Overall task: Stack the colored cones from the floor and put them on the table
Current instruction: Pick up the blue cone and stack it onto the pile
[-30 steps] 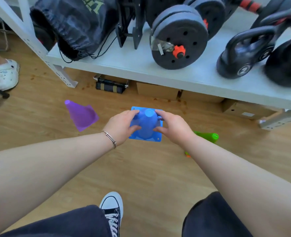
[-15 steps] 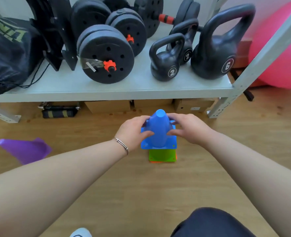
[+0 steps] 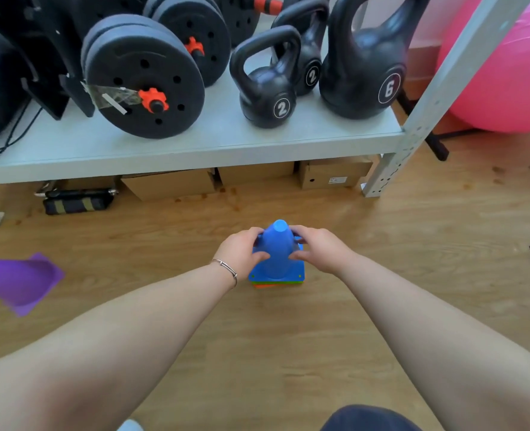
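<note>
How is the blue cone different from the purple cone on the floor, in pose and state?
The blue cone stands upright; the purple cone lies on its side. The blue cone sits on a stack, with green and orange bases showing beneath; the purple cone lies alone. The left hand and right hand grip the blue cone; nothing touches the purple one. Both have square bases.

Kettlebells [image 3: 268,88] beside weight plates [image 3: 145,79]

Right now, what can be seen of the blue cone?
The blue cone is smooth, plastic-looking, with a blunt flat tip and a square base flange. It stands upright on the wood floor, seated on a stack whose green and orange base edges show beneath. The left hand and right hand clasp its sides.
</note>
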Available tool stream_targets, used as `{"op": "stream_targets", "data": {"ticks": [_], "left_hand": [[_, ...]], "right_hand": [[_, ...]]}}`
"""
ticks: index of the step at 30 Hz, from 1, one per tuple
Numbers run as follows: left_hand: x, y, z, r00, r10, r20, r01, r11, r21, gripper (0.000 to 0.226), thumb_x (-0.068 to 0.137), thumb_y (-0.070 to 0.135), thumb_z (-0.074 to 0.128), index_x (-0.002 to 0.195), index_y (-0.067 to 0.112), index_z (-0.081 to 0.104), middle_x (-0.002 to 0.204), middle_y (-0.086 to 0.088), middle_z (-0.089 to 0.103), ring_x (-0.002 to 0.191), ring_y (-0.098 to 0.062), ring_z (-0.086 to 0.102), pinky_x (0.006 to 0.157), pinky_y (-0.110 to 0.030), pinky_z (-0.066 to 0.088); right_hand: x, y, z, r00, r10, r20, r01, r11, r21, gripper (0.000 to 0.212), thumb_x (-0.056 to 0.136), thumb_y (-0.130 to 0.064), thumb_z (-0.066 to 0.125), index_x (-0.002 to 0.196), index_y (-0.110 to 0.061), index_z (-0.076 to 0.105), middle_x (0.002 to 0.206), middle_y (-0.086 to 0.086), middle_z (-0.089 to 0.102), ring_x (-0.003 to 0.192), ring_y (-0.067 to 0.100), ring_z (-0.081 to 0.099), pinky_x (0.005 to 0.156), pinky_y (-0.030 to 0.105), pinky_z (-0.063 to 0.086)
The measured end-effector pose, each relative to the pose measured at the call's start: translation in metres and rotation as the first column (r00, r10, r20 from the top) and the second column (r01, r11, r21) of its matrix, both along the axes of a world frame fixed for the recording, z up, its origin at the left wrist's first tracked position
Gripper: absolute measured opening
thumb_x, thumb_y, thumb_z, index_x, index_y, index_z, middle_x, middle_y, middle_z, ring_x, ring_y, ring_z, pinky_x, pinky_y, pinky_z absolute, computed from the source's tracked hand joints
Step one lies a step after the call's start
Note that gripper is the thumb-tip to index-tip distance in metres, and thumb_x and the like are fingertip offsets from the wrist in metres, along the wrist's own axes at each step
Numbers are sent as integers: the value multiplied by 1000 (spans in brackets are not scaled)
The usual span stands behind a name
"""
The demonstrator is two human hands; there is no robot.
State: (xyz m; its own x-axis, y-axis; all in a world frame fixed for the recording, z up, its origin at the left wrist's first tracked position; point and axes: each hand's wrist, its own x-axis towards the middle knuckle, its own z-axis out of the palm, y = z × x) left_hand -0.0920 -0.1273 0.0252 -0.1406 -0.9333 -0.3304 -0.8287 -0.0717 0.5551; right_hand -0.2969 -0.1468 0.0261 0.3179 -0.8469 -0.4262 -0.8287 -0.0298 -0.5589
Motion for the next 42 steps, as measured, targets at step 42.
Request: {"op": "stream_targets", "data": {"ticks": [42], "left_hand": [[90,-11,21,746,69,662,136,958,-254,76,88,47,52,148,11,22,157,-17,24,146,-35,20,119,-51,19]], "right_hand": [[41,-34,40,819,-61,-571,-329,765,-554,65,82,-45,65,135,-10,49,124,8,60,126,32,50,103,48,40]]}}
